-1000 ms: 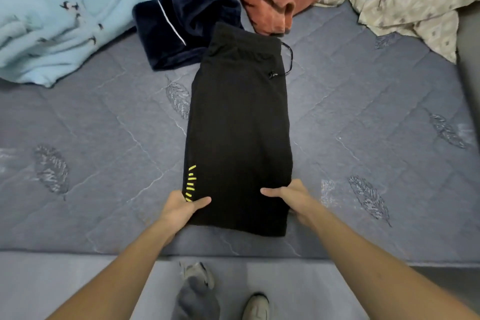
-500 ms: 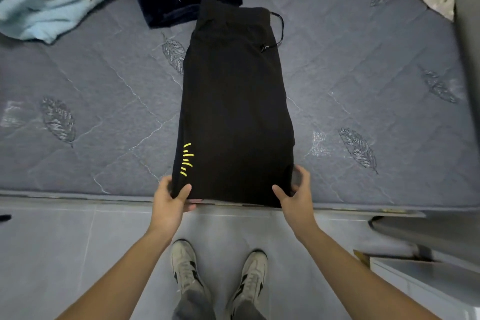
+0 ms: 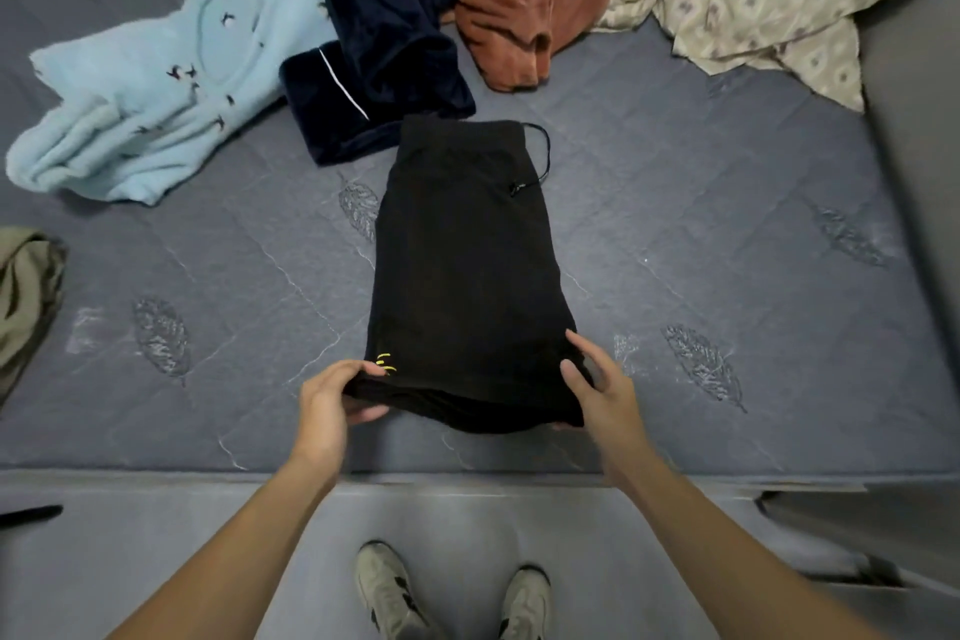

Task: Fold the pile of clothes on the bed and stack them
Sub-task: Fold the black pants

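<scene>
Between hands: black shorts; left hand and right hand grip lifted near hem, unfolded pile beyond

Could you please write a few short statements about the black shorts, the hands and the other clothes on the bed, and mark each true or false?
1. Both hands hold the near hem of the black shorts. True: left hand, right hand.
2. The shorts' waistband faces the person. False: it lies at the far end.
3. The navy garment lies between the light blue garment and the rust garment. True.
4. The shorts hang off the mattress. False: they lie on it.
</scene>
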Demonstrator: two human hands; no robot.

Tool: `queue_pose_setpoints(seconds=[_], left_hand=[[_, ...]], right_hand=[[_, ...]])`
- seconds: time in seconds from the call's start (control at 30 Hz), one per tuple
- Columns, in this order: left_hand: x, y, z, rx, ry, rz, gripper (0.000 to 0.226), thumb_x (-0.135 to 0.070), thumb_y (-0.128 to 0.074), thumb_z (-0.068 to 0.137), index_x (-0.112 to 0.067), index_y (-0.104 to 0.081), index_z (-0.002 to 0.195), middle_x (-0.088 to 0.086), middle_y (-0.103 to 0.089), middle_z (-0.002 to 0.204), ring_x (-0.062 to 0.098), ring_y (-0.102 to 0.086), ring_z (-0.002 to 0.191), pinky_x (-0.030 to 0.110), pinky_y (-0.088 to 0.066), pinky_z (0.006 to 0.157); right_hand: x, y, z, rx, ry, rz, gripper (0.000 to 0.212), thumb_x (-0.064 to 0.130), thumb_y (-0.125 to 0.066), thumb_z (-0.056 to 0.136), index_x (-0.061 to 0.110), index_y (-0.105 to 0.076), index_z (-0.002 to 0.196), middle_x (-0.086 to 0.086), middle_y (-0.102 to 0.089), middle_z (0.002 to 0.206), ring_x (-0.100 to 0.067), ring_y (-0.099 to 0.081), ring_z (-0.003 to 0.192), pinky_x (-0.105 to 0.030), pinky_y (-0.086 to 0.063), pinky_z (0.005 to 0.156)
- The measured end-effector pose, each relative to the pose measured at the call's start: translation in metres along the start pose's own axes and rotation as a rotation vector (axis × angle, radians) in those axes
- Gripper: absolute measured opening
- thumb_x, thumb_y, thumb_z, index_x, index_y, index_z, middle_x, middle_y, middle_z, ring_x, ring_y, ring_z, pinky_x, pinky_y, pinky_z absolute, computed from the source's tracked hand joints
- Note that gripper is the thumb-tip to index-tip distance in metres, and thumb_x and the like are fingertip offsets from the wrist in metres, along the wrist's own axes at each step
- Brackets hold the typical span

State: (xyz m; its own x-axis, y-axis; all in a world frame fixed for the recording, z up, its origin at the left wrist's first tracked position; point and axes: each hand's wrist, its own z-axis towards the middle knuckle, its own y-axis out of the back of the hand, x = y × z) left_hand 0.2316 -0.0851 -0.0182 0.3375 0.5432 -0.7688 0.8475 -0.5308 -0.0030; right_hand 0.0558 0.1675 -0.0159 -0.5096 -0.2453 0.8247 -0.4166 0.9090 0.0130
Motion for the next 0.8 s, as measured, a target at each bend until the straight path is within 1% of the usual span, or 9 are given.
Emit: queue_pose_setpoints(seconds=[0.1,0.17,0.37,0.43,0.5,0.57,0.67,0.73,0.8], left_hand=[[-0.023,-0.019,0.027,0.033,0.048,-0.101,0.033,-0.022,-0.044,0.106,-0.007,-0.070,0.092,0.012,-0.075,0.097,0.032,-0.073,0.088,0.034,-0.063,0.063],[-0.043,-0.036,0.051,0.056,0.077,-0.159,0.030,-0.024,-0.042,0.107,-0.010,-0.065,0.094,0.011,-0.071,0.098,0.031,-0.073,0.088,0.036,-0.065,0.064],[-0.122,-0.090,0.154,0.213,0.076,-0.119,0.030,-0.028,-0.038,0.107,-0.007,-0.054,0.122,0.025,-0.068,0.124,0.035,-0.069,0.112,0.041,-0.056,0.092],[-0.155,-0.112,0.191,0.258,0.059,-0.087,0.035,-0.025,-0.039,0.106,-0.005,-0.059,0.127,0.025,-0.070,0.125,0.031,-0.072,0.110,0.037,-0.058,0.092],[-0.188,-0.127,0.223,0.277,0.042,-0.117,0.036,-0.020,-0.042,0.105,-0.004,-0.057,0.134,0.022,-0.071,0.126,0.030,-0.071,0.115,0.036,-0.058,0.091],[-0.209,-0.134,0.249,0.318,-0.019,-0.156,0.034,-0.021,-0.047,0.105,-0.015,-0.050,0.139,0.012,-0.071,0.130,0.029,-0.068,0.121,0.041,-0.057,0.094],[-0.204,-0.123,0.264,0.187,-0.143,0.068,0.060,-0.030,-0.063,0.102,-0.030,-0.036,0.156,-0.002,-0.068,0.125,0.020,-0.067,0.115,0.042,-0.052,0.102],[-0.183,-0.112,0.260,0.058,-0.137,0.266,0.066,-0.031,-0.071,0.098,-0.024,-0.039,0.155,-0.001,-0.065,0.119,0.020,-0.063,0.115,0.041,-0.048,0.105],[-0.158,-0.102,0.250,0.049,0.039,0.291,0.063,-0.041,-0.076,0.092,-0.019,-0.049,0.144,-0.001,-0.065,0.116,0.021,-0.064,0.107,0.038,-0.050,0.089]], right_hand=[[0.019,-0.005,0.037,-0.025,-0.106,0.083,0.022,0.008,-0.059,0.103,0.013,-0.080,0.095,-0.011,-0.072,0.111,-0.028,-0.074,0.098,-0.042,-0.064,0.072],[0.034,-0.008,0.070,-0.049,-0.161,0.141,0.025,0.003,-0.057,0.101,0.007,-0.078,0.087,-0.022,-0.068,0.109,-0.038,-0.073,0.097,-0.041,-0.063,0.072],[0.106,-0.045,0.178,-0.138,-0.155,0.132,0.032,-0.001,-0.053,0.093,0.008,-0.080,0.078,-0.017,-0.076,0.085,-0.027,-0.073,0.080,-0.038,-0.063,0.068],[0.139,-0.057,0.215,-0.143,-0.129,0.120,0.026,0.000,-0.053,0.095,0.006,-0.078,0.087,-0.020,-0.076,0.098,-0.032,-0.075,0.092,-0.042,-0.063,0.078],[0.174,-0.065,0.247,-0.082,-0.089,0.168,0.022,0.004,-0.054,0.098,0.008,-0.071,0.112,-0.018,-0.073,0.116,-0.033,-0.071,0.111,-0.045,-0.061,0.088],[0.198,-0.066,0.270,-0.032,-0.038,0.164,0.039,0.010,-0.059,0.099,0.020,-0.057,0.137,-0.010,-0.070,0.128,-0.026,-0.067,0.119,-0.045,-0.055,0.100],[0.197,-0.059,0.279,-0.261,-0.038,-0.241,0.055,0.015,-0.070,0.094,0.022,-0.051,0.145,-0.006,-0.066,0.125,-0.023,-0.062,0.121,-0.041,-0.048,0.109],[0.171,-0.056,0.272,-0.289,-0.168,-0.376,0.050,0.022,-0.077,0.091,0.014,-0.055,0.135,-0.008,-0.065,0.123,-0.025,-0.063,0.114,-0.039,-0.053,0.097],[0.146,-0.060,0.261,-0.202,-0.294,-0.312,0.047,0.031,-0.083,0.086,0.013,-0.057,0.121,-0.002,-0.069,0.106,-0.017,-0.069,0.092,-0.026,-0.057,0.067]])
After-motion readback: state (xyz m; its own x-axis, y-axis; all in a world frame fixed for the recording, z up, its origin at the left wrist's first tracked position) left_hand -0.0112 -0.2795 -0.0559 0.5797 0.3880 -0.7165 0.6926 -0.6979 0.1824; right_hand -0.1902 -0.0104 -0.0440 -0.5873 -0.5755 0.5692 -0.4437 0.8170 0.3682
